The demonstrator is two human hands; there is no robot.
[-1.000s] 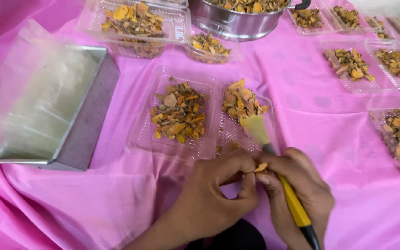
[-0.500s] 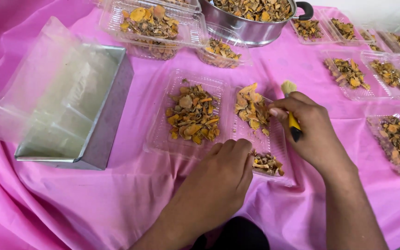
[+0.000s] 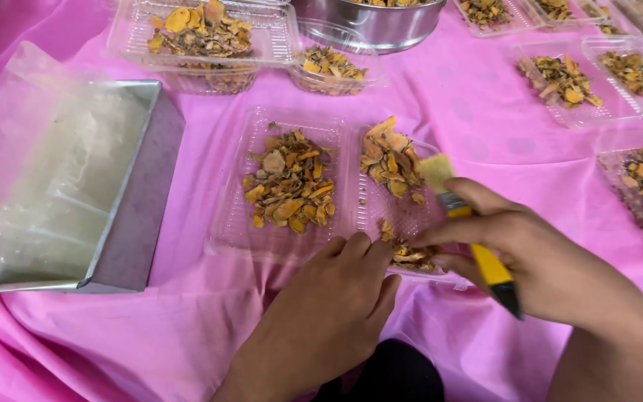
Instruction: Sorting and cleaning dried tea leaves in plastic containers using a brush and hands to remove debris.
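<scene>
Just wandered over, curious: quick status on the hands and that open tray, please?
Right hand grips yellow brush. Left hand rests on the tray edge, fingers at the dried pieces. Metal box to the left, apart.

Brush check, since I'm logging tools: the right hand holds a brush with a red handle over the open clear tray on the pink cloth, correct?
Not quite. The head view shows the brush has a yellow handle, not red. The rest stands: the right hand holds it over the open clear tray on the pink cloth.
</scene>
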